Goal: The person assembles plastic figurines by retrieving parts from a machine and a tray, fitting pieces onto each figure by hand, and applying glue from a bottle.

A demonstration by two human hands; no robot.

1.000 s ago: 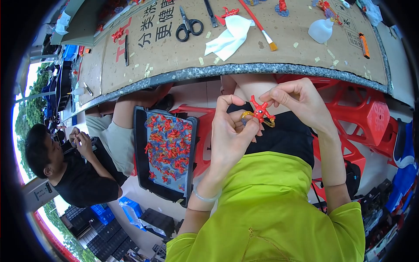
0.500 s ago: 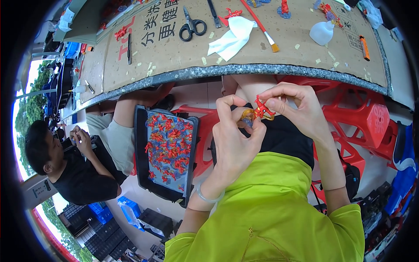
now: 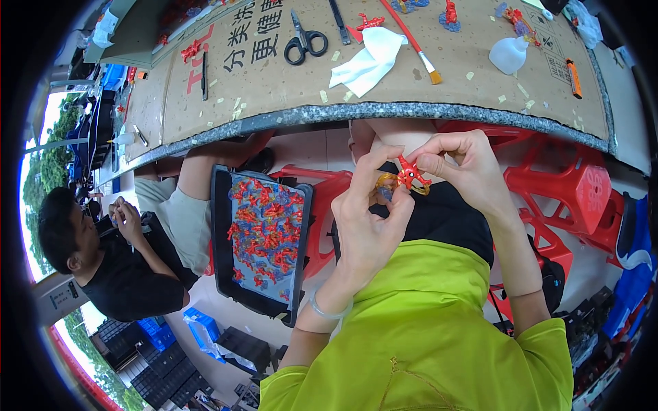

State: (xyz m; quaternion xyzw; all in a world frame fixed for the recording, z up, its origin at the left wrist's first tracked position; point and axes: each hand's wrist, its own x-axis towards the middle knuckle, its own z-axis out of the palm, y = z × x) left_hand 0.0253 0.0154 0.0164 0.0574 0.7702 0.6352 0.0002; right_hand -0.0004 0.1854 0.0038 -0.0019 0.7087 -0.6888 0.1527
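Note:
Over my lap, both hands are on a small red figurine with yellow and bluish clear parts on its left side. My left hand grips those clear parts between curled fingers and thumb. The thumb and forefinger of my right hand pinch the red body at its upper right. My fingers cover some of the figurine. To my left stands a black tray with many similar red and blue figurines spread on its light lining.
The table's stone edge runs just beyond my hands. On its cardboard cover lie scissors, a white cloth, a brush, a white bottle and an orange cutter. Red stools stand right; a co-worker sits left.
The figurine has turned slightly in my fingers, and its red body sits a little lower. My left hand's fingers have shifted closer around it. Both hands keep their hold.

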